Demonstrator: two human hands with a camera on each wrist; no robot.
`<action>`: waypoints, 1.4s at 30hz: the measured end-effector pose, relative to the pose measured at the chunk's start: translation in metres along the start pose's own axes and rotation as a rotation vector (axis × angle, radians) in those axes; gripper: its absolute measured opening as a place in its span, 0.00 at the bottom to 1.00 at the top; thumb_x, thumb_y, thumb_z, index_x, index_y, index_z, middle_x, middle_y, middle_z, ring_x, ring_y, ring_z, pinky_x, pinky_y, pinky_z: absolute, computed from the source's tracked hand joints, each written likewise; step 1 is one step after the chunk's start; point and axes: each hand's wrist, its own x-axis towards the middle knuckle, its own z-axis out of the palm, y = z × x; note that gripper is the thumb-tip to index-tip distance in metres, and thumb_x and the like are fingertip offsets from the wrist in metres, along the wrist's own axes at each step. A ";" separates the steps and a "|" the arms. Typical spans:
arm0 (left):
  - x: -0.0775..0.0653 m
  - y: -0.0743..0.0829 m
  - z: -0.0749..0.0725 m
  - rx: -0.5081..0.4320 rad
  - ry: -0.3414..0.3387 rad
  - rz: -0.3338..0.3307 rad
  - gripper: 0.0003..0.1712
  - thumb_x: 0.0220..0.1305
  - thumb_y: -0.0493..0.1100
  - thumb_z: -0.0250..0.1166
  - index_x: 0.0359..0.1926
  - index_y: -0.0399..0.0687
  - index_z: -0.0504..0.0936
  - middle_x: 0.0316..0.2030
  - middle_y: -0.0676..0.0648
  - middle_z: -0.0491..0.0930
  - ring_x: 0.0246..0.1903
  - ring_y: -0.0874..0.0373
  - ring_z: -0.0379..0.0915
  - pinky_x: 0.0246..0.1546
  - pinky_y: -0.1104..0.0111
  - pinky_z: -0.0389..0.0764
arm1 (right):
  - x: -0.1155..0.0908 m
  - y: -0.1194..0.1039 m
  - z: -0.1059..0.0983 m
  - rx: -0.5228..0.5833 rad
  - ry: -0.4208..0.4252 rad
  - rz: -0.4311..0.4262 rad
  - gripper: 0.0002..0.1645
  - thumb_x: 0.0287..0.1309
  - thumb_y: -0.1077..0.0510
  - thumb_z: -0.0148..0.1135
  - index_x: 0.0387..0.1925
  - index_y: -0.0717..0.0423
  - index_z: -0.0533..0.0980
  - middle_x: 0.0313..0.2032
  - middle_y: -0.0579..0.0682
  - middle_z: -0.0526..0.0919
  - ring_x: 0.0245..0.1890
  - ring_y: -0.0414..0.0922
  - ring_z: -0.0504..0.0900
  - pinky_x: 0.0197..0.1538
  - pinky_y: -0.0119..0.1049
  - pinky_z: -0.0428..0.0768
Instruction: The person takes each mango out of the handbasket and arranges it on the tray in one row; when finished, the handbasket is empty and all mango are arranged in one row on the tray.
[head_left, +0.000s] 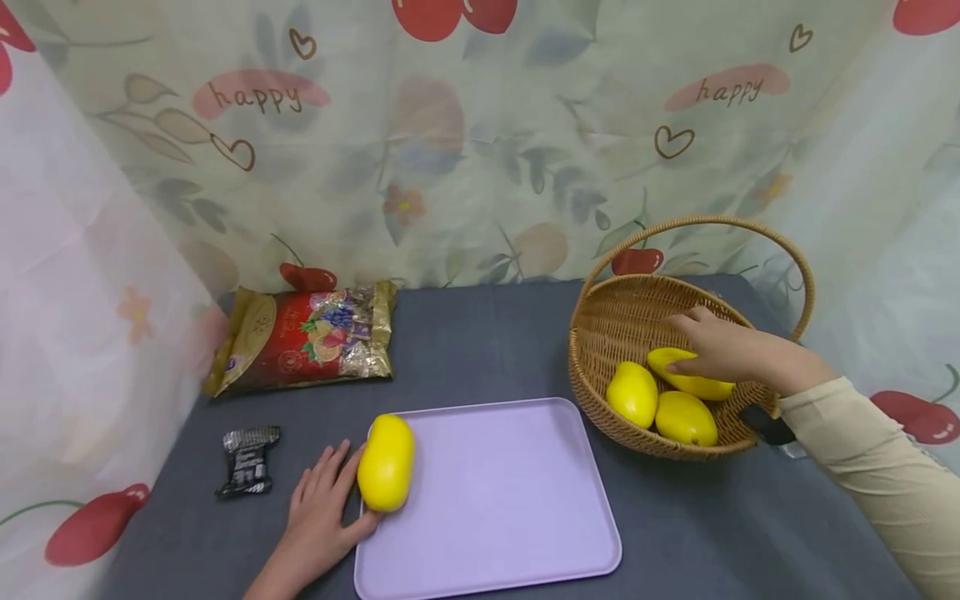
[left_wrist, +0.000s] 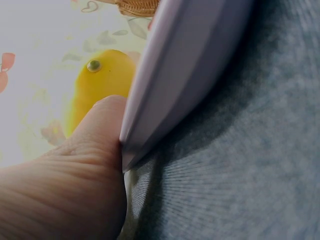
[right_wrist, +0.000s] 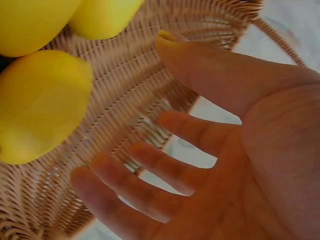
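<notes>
On the left edge of the lilac tray [head_left: 495, 492] lies a yellow mango-shaped fruit [head_left: 386, 463]. My left hand [head_left: 322, 504] rests beside it with fingers extended, and the thumb touches the tray's rim in the left wrist view. Over the wicker basket [head_left: 622, 329] reaches my right hand [head_left: 723, 346], fingers spread and relaxed. The right wrist view shows nothing in its palm. Inside the basket are a long yellow fruit [head_left: 686, 379], partly hidden by the hand, a rounded yellow fruit [head_left: 632, 395] and a yellow lemon [head_left: 686, 419].
A red and gold snack bag [head_left: 307, 337] lies at the back left. In front of it sits a small black wrapped packet [head_left: 249, 461]. The basket's tall handle [head_left: 697, 221] arches over its back. A patterned curtain [head_left: 480, 167] borders the grey tabletop [head_left: 480, 346].
</notes>
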 end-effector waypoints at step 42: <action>-0.002 0.002 0.000 0.006 0.039 0.025 0.50 0.56 0.67 0.63 0.73 0.50 0.57 0.71 0.36 0.53 0.71 0.36 0.41 0.63 0.35 0.43 | 0.021 0.041 0.014 0.049 -0.247 0.044 0.47 0.58 0.54 0.64 0.69 0.73 0.52 0.65 0.77 0.56 0.64 0.73 0.59 0.61 0.65 0.64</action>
